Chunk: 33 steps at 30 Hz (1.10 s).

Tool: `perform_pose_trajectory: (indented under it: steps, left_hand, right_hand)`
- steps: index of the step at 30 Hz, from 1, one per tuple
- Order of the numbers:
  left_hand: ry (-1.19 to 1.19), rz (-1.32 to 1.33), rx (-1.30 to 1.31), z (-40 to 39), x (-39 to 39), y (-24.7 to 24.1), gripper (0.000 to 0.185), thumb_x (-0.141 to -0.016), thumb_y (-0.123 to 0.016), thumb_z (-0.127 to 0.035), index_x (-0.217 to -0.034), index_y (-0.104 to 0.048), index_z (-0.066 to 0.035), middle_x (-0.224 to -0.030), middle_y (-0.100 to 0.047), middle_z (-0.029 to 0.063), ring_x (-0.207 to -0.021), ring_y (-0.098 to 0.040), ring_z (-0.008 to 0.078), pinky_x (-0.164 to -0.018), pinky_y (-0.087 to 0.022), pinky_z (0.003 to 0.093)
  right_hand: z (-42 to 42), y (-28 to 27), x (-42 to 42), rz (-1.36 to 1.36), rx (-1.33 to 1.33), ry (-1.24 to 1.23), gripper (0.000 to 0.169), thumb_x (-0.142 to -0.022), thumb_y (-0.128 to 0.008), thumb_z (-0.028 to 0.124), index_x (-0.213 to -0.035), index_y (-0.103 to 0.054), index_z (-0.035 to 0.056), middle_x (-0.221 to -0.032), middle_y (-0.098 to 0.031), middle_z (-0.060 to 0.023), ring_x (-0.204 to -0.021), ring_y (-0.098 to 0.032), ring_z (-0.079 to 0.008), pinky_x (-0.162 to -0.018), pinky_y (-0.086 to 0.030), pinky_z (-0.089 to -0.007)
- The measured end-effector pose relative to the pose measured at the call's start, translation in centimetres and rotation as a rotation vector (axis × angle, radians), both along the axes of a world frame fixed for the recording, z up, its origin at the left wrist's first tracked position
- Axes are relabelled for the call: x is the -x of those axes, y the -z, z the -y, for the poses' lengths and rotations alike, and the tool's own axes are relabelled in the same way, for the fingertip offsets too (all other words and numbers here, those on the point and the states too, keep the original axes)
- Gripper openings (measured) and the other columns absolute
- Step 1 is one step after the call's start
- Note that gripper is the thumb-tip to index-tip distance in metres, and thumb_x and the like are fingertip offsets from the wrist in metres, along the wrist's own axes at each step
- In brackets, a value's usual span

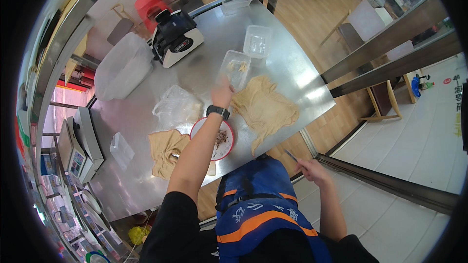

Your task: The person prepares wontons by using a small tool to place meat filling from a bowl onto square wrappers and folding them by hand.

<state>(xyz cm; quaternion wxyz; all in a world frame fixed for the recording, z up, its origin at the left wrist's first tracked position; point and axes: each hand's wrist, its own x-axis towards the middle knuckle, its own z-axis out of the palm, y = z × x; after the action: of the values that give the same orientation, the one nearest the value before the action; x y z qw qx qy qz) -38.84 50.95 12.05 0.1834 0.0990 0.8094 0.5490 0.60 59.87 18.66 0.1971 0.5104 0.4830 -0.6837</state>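
Note:
My left hand (222, 94), blurred, reaches over the near end of a clear plastic container (239, 76) holding a few pale yellow pieces (242, 66). Whether its fingers grip anything is unclear. A thin, narrow tool (291, 155), possibly a small knife, sticks out of my right hand (313, 171), held past the table's front edge. Right of my left hand lies a wrinkled tan sheet (272, 106) of food, perhaps tripe or skin. Beneath my left forearm, a red-rimmed white bowl (227, 146) with brown scraps (221, 138) is partly hidden. Another tan sheet (162, 153), with a hole, lies left of it.
On the steel table (124, 197) stand an empty clear container (257, 42), another container (237, 2), a black-and-white counting machine (179, 40) and a scale (82, 149). Plastic bags (177, 106) lie at the left. A glass partition frame (380, 40) borders the right.

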Motion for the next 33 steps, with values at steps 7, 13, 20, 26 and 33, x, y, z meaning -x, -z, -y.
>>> perform_pose_trajectory:
  steps: [7,13,20,26,33]
  left_hand:
    - [-0.032,0.09,0.281,-4.0,6.1,3.6,0.076,-0.097,-0.017,-0.058,-0.1,-0.066,0.0,-0.095,-0.066,0.0258,-0.096,-0.059,0.0443,-0.085,-0.042,0.0492]
    - [-0.173,-0.4,-0.057,4.0,2.5,-0.8,0.041,-0.097,-0.049,-0.035,-0.104,-0.066,0.002,-0.092,-0.069,0.0136,-0.087,-0.062,0.0214,-0.079,-0.046,0.0343]
    - [-0.115,-0.405,0.205,28.7,-10.3,4.4,0.02,-0.084,-0.067,-0.018,-0.076,-0.067,0.001,-0.062,-0.064,0.0135,-0.052,-0.058,0.0149,-0.052,-0.046,0.0295]
    - [0.483,-0.404,0.416,31.8,-14.8,5.5,0.022,-0.073,-0.066,-0.015,-0.092,-0.063,-0.005,-0.087,-0.06,0.0146,-0.085,-0.057,0.034,-0.075,-0.048,0.0421]
    - [0.775,-0.45,0.461,32.6,-12.4,6.6,0.015,-0.078,-0.06,-0.016,-0.089,-0.062,-0.005,-0.089,-0.061,0.0151,-0.09,-0.059,0.0344,-0.078,-0.051,0.0434]
  right_hand:
    - [-0.7,1.9,0.1,-0.039,0.037,-0.053,0.044,-0.091,-0.055,0.044,-0.079,-0.069,0.0035,-0.049,-0.03,0.0082,-0.041,-0.025,-0.0048,-0.04,-0.017,-0.0242]
    - [-2.3,1.3,1.9,-0.051,0.036,-0.01,0.046,-0.094,-0.051,0.044,-0.084,-0.067,0.0025,-0.049,-0.03,0.0076,-0.04,-0.023,-0.0052,-0.039,-0.017,-0.0249]
    - [2.7,1.8,6.5,-0.171,-0.064,-0.166,0.042,-0.097,-0.048,0.041,-0.092,-0.065,0.0029,-0.055,-0.04,0.0043,-0.046,-0.035,-0.0072,-0.043,-0.028,-0.0249]
    - [10.0,5.9,11.6,-0.395,-0.563,-0.438,0.044,-0.095,-0.048,0.04,-0.094,-0.064,-0.0006,-0.079,-0.064,-0.0117,-0.071,-0.059,-0.0239,-0.065,-0.046,-0.0342]
    - [17.4,3.6,21.5,-0.259,-0.89,-0.807,0.043,-0.094,-0.044,0.038,-0.092,-0.066,0.0007,-0.093,-0.065,-0.0232,-0.09,-0.062,-0.041,-0.078,-0.048,-0.0476]
